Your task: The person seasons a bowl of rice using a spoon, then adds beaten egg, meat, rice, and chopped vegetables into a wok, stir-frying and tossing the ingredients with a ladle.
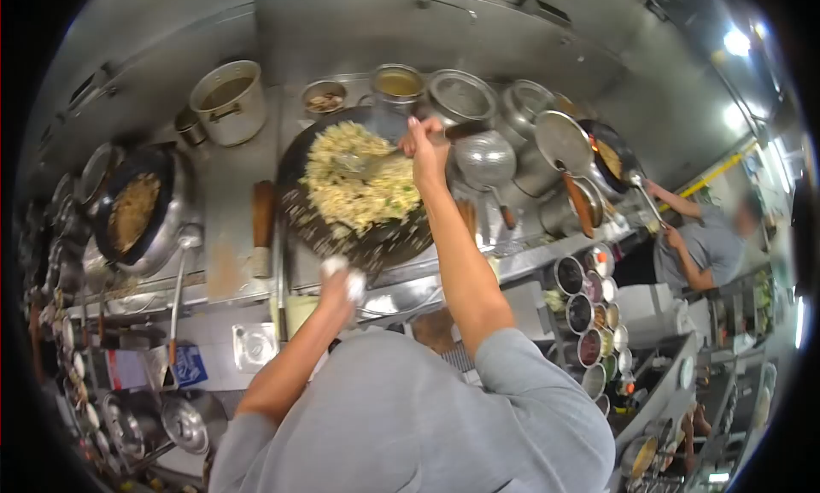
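A large dark wok [295, 164] sits on the range in front of me, full of fried rice [359, 198] with egg and green bits. Grains are scattered and blurred toward its near side. My right hand [424, 147] is closed around a long-handled wok ladle [389, 160], whose metal head is partly buried in the rice. Its dark handle end points right, past my fist. At the near rim of the wok, my left hand [336, 292] is closed on a white cloth [353, 281]. The cloth hides the part of the rim behind it.
A round metal strainer [485, 158] and a pot of yellowish liquid [398, 81] stand right of and behind the wok. A tall pot [228, 100] is back left; another wok [166, 211] holds food. Ingredient bowls [579, 312] line the right. A co-worker [705, 245] holds a pan there.
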Action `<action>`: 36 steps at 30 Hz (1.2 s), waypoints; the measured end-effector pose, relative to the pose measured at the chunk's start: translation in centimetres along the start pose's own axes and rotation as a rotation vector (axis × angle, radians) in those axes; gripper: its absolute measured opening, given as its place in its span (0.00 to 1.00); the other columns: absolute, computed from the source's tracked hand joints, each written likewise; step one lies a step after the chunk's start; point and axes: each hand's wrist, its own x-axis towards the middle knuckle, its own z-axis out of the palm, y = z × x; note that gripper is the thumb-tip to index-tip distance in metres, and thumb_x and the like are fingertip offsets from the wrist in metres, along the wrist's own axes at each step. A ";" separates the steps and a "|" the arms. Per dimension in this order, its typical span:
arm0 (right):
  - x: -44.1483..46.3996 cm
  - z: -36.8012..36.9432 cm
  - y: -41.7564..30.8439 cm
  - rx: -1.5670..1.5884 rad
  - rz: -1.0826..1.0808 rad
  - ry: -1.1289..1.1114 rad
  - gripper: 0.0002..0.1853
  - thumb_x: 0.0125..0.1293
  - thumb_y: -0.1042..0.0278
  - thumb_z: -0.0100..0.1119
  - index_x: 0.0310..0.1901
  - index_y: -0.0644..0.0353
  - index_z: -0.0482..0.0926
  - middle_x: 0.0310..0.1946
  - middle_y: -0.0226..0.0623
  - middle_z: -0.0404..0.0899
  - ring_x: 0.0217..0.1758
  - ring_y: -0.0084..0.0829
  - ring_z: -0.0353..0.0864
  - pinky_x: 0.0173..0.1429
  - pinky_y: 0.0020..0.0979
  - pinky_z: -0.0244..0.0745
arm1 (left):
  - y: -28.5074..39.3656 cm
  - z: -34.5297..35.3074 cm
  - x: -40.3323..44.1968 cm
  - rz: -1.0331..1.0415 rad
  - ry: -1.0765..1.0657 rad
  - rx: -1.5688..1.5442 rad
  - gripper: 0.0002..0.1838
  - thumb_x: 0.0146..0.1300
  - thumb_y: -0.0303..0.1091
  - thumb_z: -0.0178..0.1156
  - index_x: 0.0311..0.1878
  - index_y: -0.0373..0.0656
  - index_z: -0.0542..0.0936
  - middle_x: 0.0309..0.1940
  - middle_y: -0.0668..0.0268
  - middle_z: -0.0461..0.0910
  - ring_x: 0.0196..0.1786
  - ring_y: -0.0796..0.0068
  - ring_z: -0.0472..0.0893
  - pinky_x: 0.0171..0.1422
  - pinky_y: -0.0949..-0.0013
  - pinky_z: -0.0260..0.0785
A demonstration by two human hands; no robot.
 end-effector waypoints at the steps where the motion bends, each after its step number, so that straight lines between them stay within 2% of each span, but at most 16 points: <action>1: 0.5 0.5 -2.6 0.101 0.027 -0.015 0.16 0.67 0.72 0.59 0.24 0.56 0.64 0.13 0.26 0.62 0.13 0.21 0.61 0.21 0.27 0.62 | 1.6 1.3 -4.0 -0.035 0.080 -0.012 0.13 0.68 0.26 0.45 0.53 0.47 0.71 0.37 0.61 0.77 0.35 0.66 0.81 0.33 0.62 0.76; 5: -2.1 1.6 -9.6 0.145 0.035 0.085 0.15 0.68 0.72 0.57 0.26 0.56 0.63 0.13 0.25 0.60 0.13 0.20 0.58 0.20 0.27 0.61 | 4.4 3.6 -4.4 -0.102 0.126 -0.098 0.12 0.63 0.20 0.46 0.49 0.40 0.71 0.36 0.60 0.77 0.36 0.65 0.81 0.34 0.62 0.78; 9: -4.9 -1.4 -3.5 -0.070 0.060 0.018 0.16 0.69 0.72 0.56 0.26 0.54 0.60 0.13 0.25 0.57 0.13 0.20 0.56 0.21 0.30 0.61 | -0.8 0.2 4.2 0.103 0.086 0.005 0.09 0.64 0.23 0.49 0.48 0.39 0.71 0.35 0.60 0.76 0.34 0.66 0.80 0.31 0.64 0.75; 12: -0.6 -2.9 -5.7 0.000 0.051 -0.045 0.16 0.68 0.72 0.57 0.26 0.53 0.60 0.14 0.24 0.57 0.16 0.21 0.58 0.28 0.34 0.66 | 1.6 -0.1 -6.3 0.017 0.148 0.016 0.15 0.63 0.19 0.46 0.52 0.41 0.71 0.39 0.59 0.78 0.37 0.64 0.82 0.36 0.61 0.78; 15: -0.9 -1.2 -12.1 0.122 0.030 0.040 0.16 0.67 0.71 0.59 0.26 0.51 0.61 0.13 0.22 0.56 0.14 0.19 0.56 0.21 0.28 0.59 | 6.1 3.1 -10.5 -0.161 0.204 -0.007 0.11 0.66 0.21 0.45 0.49 0.38 0.73 0.37 0.60 0.79 0.35 0.64 0.82 0.34 0.61 0.79; 18: -3.6 -1.5 -11.2 -0.025 -0.077 0.066 0.15 0.67 0.71 0.58 0.27 0.51 0.63 0.12 0.21 0.56 0.11 0.18 0.53 0.16 0.25 0.54 | 5.2 3.9 -0.4 -0.072 0.093 -0.070 0.05 0.66 0.27 0.50 0.42 0.39 0.74 0.30 0.63 0.77 0.30 0.67 0.80 0.29 0.62 0.73; 19: -4.1 -2.4 -8.1 -0.084 0.084 0.124 0.14 0.67 0.71 0.58 0.28 0.54 0.64 0.13 0.24 0.61 0.14 0.19 0.59 0.21 0.27 0.63 | 4.1 3.7 2.0 -0.043 0.057 -0.076 0.04 0.66 0.29 0.51 0.40 0.40 0.74 0.29 0.64 0.76 0.29 0.68 0.79 0.28 0.63 0.71; 21: -3.3 -7.6 -3.3 0.015 0.041 -0.088 0.11 0.67 0.70 0.59 0.29 0.55 0.66 0.17 0.27 0.66 0.20 0.19 0.65 0.29 0.30 0.70 | 2.1 2.5 0.5 0.062 0.111 0.021 0.08 0.65 0.24 0.49 0.46 0.39 0.72 0.34 0.61 0.77 0.30 0.68 0.78 0.31 0.63 0.71; 23: -4.4 -10.5 -5.1 -0.151 0.012 0.058 0.07 0.67 0.70 0.59 0.33 0.57 0.70 0.24 0.29 0.70 0.25 0.21 0.69 0.37 0.35 0.75 | 0.6 0.3 -3.0 0.150 0.198 0.108 0.14 0.64 0.22 0.48 0.53 0.42 0.70 0.40 0.59 0.77 0.34 0.67 0.79 0.36 0.64 0.75; 25: -7.2 -12.5 -7.0 -0.638 0.007 0.145 0.07 0.67 0.68 0.59 0.40 0.57 0.71 0.26 0.33 0.71 0.31 0.25 0.75 0.40 0.32 0.79 | 2.6 0.1 -6.1 0.180 0.089 0.087 0.19 0.60 0.18 0.47 0.55 0.38 0.68 0.48 0.55 0.77 0.44 0.63 0.82 0.43 0.62 0.80; 27: -11.2 -13.5 -8.1 -0.263 0.540 0.002 0.14 0.66 0.66 0.61 0.50 0.57 0.72 0.35 0.37 0.76 0.38 0.29 0.78 0.37 0.31 0.81 | 2.9 0.0 -3.3 0.033 0.204 0.063 0.22 0.58 0.19 0.48 0.58 0.40 0.64 0.44 0.57 0.75 0.39 0.63 0.81 0.37 0.61 0.80; 29: -14.6 -11.5 -8.3 -0.044 0.790 -0.243 0.19 0.69 0.62 0.58 0.58 0.56 0.71 0.39 0.35 0.80 0.39 0.27 0.81 0.33 0.25 0.80 | 2.6 0.4 2.6 0.092 0.121 -0.099 0.19 0.60 0.22 0.51 0.54 0.39 0.64 0.37 0.57 0.74 0.30 0.65 0.79 0.27 0.62 0.75; 30: -15.3 -11.1 -7.4 0.298 0.957 -0.100 0.24 0.70 0.64 0.56 0.65 0.57 0.64 0.41 0.39 0.80 0.38 0.27 0.81 0.34 0.25 0.80 | 3.3 2.3 3.8 0.101 0.194 -0.030 0.03 0.64 0.26 0.49 0.37 0.44 0.72 0.23 0.67 0.74 0.20 0.71 0.75 0.17 0.66 0.66; 31: -16.3 -10.1 -6.3 0.514 0.994 0.093 0.23 0.71 0.66 0.53 0.66 0.57 0.64 0.38 0.42 0.80 0.34 0.27 0.81 0.32 0.25 0.80 | 3.0 2.6 5.7 0.143 0.126 -0.041 0.03 0.64 0.25 0.50 0.37 0.43 0.72 0.22 0.66 0.74 0.18 0.70 0.75 0.18 0.66 0.67; 33: -15.5 -10.3 -3.5 0.829 1.319 0.095 0.28 0.70 0.69 0.54 0.70 0.54 0.60 0.35 0.43 0.80 0.33 0.29 0.80 0.28 0.25 0.77 | 2.7 4.3 7.5 0.193 0.225 0.016 0.15 0.62 0.25 0.52 0.52 0.35 0.65 0.36 0.55 0.76 0.28 0.64 0.80 0.22 0.62 0.73; 36: -13.6 -11.1 2.7 0.328 1.264 -0.036 0.34 0.70 0.67 0.53 0.74 0.55 0.51 0.31 0.43 0.79 0.32 0.27 0.79 0.24 0.28 0.73 | 1.0 4.8 10.8 0.230 0.257 0.053 0.24 0.59 0.23 0.54 0.58 0.33 0.59 0.42 0.51 0.74 0.33 0.60 0.81 0.29 0.61 0.77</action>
